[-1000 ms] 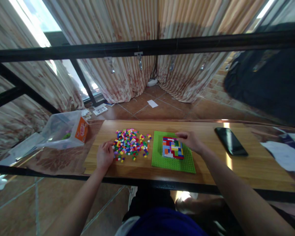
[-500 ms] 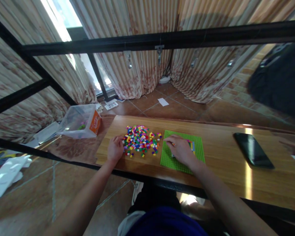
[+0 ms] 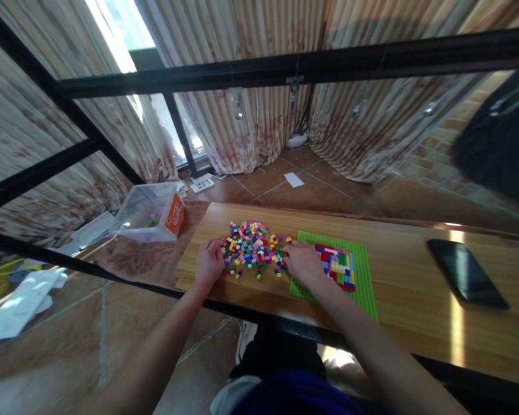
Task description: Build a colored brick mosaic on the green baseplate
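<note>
A heap of small coloured bricks (image 3: 253,246) lies on the wooden table (image 3: 406,276). Right of it sits a green baseplate (image 3: 363,271) carrying a flat patch of mixed-colour bricks (image 3: 338,265). My left hand (image 3: 209,264) rests at the heap's left edge with its fingers curled; what they hold, if anything, is hidden. My right hand (image 3: 301,264) lies over the baseplate's left edge, its fingertips bunched at the right side of the heap, touching loose bricks there.
A clear plastic tub with an orange label (image 3: 153,212) stands on the table's left part. A black phone (image 3: 467,278) lies far right. A black metal frame (image 3: 285,63) crosses overhead. Papers litter the tiled floor at left.
My right hand has moved left off the brick patch to the heap's right edge, uncovering the patch. My left hand stays at the heap. The view has shifted a little.
</note>
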`<state>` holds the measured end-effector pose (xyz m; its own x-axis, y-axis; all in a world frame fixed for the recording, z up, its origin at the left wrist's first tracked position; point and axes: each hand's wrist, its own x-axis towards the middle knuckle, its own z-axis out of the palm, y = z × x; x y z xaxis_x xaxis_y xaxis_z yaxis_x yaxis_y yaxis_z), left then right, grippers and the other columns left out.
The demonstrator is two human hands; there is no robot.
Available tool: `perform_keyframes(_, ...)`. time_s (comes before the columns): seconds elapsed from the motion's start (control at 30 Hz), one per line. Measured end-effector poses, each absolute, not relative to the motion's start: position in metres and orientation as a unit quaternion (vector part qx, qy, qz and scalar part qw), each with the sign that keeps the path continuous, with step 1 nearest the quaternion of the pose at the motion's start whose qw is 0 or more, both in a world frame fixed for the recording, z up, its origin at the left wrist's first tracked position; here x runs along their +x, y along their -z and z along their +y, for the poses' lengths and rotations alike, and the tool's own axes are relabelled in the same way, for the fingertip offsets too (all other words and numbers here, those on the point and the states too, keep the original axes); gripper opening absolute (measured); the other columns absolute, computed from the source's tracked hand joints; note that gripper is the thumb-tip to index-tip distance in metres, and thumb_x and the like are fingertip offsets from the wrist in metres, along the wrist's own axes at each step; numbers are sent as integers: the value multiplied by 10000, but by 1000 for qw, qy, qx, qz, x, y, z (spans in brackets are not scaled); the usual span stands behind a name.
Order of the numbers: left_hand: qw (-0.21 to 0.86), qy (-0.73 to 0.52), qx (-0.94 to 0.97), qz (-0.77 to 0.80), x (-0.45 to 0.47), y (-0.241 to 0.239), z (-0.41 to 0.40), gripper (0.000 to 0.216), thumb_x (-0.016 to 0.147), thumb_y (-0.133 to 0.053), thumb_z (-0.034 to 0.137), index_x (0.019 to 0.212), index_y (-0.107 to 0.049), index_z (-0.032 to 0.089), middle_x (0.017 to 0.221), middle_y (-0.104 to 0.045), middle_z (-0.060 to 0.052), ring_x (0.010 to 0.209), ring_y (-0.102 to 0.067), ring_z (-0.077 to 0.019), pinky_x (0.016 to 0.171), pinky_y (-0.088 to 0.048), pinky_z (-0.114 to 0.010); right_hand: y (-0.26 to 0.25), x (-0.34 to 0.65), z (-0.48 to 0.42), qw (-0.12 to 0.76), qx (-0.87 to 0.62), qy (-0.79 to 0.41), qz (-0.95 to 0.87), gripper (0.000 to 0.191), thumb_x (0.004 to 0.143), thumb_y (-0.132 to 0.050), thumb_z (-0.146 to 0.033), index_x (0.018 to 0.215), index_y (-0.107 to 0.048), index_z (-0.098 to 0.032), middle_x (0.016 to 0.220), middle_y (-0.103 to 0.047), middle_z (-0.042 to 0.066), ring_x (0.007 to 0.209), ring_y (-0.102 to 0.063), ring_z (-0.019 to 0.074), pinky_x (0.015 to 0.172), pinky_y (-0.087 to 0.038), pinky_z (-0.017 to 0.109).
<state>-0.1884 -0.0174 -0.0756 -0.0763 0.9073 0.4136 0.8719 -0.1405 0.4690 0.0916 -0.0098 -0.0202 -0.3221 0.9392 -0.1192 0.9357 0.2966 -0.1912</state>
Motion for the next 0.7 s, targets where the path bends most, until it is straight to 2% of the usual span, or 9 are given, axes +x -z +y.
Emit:
perform_keyframes(0.17,25,-328,681,655,-189,74,-18,266,886,-398,199,899,-662,173,970,-686,-114,973,-604,-263,901,-489,-409,16,92,-17,89,-598,-139,-784,207,890,-506,-190,958,-700,-177,1015,-715,110,981,-637,238,862,-433,320)
perform_keyframes(0.33,30,-333,681,651,-190,71,-16,255,873,-401,210,876,-654,181,961,-686,-112,972,-614,-261,901,-495,-411,14,101,-34,264,-626,-235,-695,171,840,-557,-189,948,-685,-226,884,-741,40,826,-677,193,765,-482,295)
perform_keyframes(0.5,28,-337,681,649,-190,71,-15,245,859,-402,208,859,-646,187,934,-689,-105,955,-621,-259,903,-496,-413,26,133,-56,426,-597,-332,-593,166,801,-588,-255,916,-704,-222,867,-746,46,794,-693,194,760,-551,332)
perform_keyframes(0.6,26,-335,683,648,-191,71,-15,243,855,-404,208,859,-646,192,932,-690,-98,957,-624,-256,898,-499,-406,33,163,-68,462,-608,-333,-552,208,817,-592,-316,952,-724,-229,977,-752,72,857,-705,215,787,-573,363)
perform_keyframes(0.7,18,-332,683,650,-191,72,-14,236,854,-415,219,861,-649,192,944,-691,-102,971,-626,-263,893,-501,-410,36,192,-76,463,-651,-287,-529,233,800,-610,-345,946,-737,-216,1001,-756,87,901,-707,238,841,-563,385)
